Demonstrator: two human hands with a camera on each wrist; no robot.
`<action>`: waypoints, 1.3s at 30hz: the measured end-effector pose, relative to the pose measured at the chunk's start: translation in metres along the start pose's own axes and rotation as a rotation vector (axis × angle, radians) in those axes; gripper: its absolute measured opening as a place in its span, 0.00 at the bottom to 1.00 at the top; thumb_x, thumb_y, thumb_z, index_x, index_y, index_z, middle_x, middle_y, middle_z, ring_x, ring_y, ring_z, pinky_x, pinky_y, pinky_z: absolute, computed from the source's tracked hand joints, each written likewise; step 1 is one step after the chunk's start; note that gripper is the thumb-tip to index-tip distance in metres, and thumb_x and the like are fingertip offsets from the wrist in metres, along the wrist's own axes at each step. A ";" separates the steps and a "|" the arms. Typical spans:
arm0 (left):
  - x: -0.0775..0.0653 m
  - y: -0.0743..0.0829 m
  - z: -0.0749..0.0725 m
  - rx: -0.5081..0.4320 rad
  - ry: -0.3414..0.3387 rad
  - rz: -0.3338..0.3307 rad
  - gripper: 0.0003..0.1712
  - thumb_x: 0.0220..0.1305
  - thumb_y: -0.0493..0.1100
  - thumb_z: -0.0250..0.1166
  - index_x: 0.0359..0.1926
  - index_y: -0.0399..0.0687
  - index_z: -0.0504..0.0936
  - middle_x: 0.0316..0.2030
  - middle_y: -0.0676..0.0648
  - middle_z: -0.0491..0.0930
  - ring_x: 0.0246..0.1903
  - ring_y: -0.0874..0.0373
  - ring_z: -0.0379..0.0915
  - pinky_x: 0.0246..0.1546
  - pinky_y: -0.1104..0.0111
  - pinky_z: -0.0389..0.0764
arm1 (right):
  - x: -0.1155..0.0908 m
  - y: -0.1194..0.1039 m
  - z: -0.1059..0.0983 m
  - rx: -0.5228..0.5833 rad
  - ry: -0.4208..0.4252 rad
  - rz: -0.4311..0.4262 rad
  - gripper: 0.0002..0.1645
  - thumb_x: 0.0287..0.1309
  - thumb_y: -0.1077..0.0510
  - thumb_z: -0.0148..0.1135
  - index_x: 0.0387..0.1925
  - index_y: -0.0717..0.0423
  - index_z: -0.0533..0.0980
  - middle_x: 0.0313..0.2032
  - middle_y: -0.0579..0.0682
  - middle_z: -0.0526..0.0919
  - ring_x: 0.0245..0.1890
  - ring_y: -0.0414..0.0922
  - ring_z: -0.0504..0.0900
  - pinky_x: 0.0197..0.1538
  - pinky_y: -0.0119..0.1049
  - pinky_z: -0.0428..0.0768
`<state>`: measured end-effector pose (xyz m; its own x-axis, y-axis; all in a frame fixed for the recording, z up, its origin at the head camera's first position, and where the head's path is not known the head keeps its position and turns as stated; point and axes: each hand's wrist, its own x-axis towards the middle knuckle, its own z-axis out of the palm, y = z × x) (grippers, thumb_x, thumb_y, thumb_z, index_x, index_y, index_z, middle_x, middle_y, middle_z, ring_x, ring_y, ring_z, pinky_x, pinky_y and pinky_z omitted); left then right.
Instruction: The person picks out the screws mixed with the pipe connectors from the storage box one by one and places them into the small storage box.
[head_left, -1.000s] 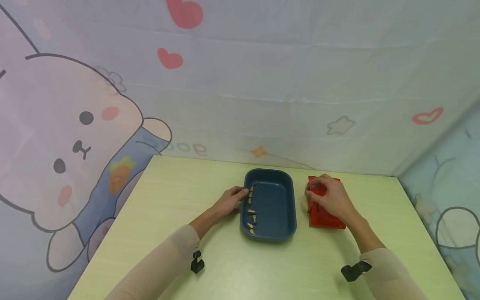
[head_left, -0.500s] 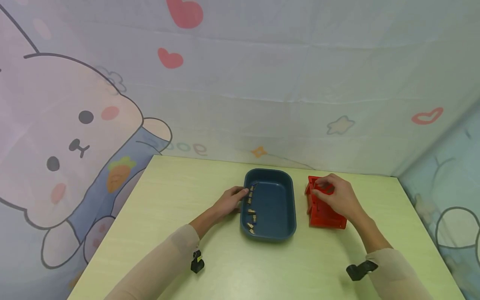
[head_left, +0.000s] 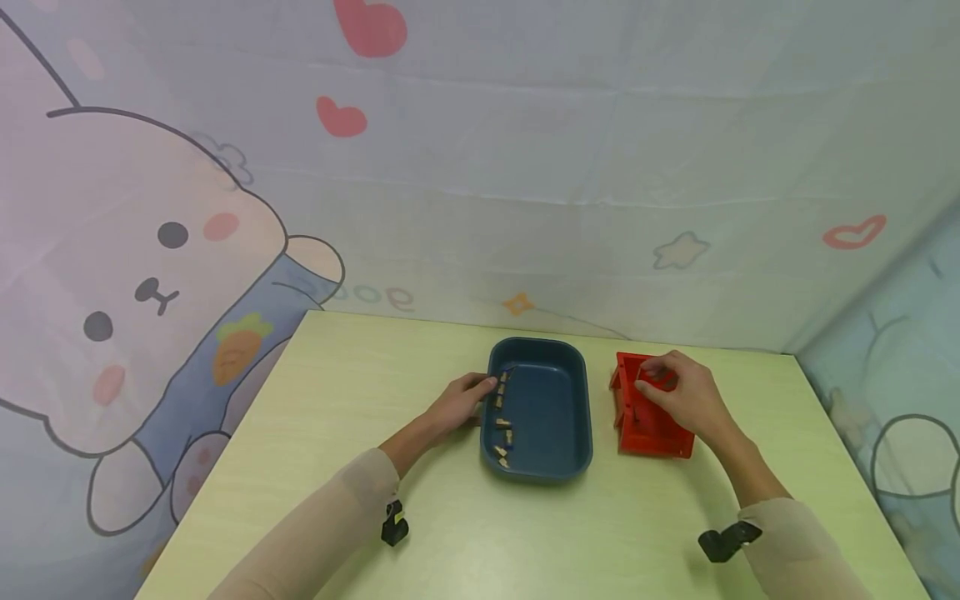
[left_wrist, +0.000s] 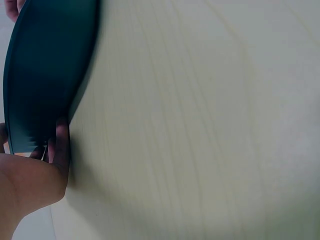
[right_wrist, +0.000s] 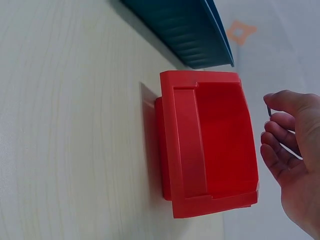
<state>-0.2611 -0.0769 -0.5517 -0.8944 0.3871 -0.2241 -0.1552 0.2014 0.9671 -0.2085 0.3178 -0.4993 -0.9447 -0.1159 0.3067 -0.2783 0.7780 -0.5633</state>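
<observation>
A dark blue rectangular tray [head_left: 551,408] stands mid-table, with several small brass-coloured pieces [head_left: 503,423] along its left side. My left hand [head_left: 459,403] grips the tray's left wall, thumb over the rim and fingers outside. To the right sits a red plastic bin [head_left: 654,444] with a small dark object [head_left: 636,414] inside. Over the bin's far right part is my right hand [head_left: 686,396], thumb and fingertips brought together. In the right wrist view it pinches a small thin dark piece [right_wrist: 269,110], mostly hidden by the fingers.
The pale wood-grain table [head_left: 525,542] ends at a printed cloth backdrop [head_left: 480,208] behind the tray and bin. A narrow strip of tabletop separates tray and bin. Each sleeve carries a small black wrist camera [head_left: 395,523].
My right hand has shifted to the right over the red bin, uncovering more of its inside. The left hand and the blue tray have stayed in place.
</observation>
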 end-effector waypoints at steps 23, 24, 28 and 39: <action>-0.001 0.000 0.000 0.000 -0.006 0.006 0.36 0.82 0.60 0.56 0.75 0.39 0.69 0.71 0.38 0.72 0.71 0.42 0.68 0.57 0.55 0.84 | -0.001 0.011 0.012 0.042 0.040 0.082 0.16 0.66 0.59 0.74 0.50 0.65 0.83 0.44 0.57 0.84 0.42 0.54 0.84 0.44 0.29 0.80; -0.001 0.000 0.000 -0.002 -0.006 0.005 0.36 0.82 0.60 0.56 0.75 0.39 0.69 0.71 0.38 0.72 0.71 0.42 0.68 0.57 0.55 0.84 | -0.001 0.011 0.012 0.045 0.037 0.084 0.16 0.66 0.60 0.74 0.50 0.65 0.82 0.44 0.57 0.84 0.43 0.54 0.83 0.44 0.29 0.80; 0.000 0.000 0.000 -0.008 -0.008 0.003 0.36 0.82 0.60 0.56 0.76 0.39 0.69 0.72 0.38 0.71 0.72 0.42 0.67 0.57 0.55 0.84 | 0.000 0.012 0.014 0.037 0.023 0.096 0.16 0.66 0.60 0.74 0.51 0.66 0.82 0.45 0.58 0.83 0.44 0.54 0.83 0.46 0.32 0.80; -0.002 -0.003 -0.001 -0.002 -0.002 -0.002 0.36 0.82 0.61 0.57 0.76 0.40 0.69 0.72 0.38 0.71 0.73 0.43 0.66 0.56 0.56 0.84 | -0.003 0.012 0.022 -0.013 0.017 0.089 0.16 0.66 0.61 0.74 0.50 0.65 0.82 0.44 0.57 0.83 0.42 0.54 0.82 0.46 0.43 0.83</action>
<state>-0.2591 -0.0789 -0.5543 -0.8933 0.3885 -0.2260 -0.1576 0.2001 0.9670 -0.2130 0.3134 -0.5240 -0.9624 -0.0355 0.2693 -0.1912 0.7925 -0.5791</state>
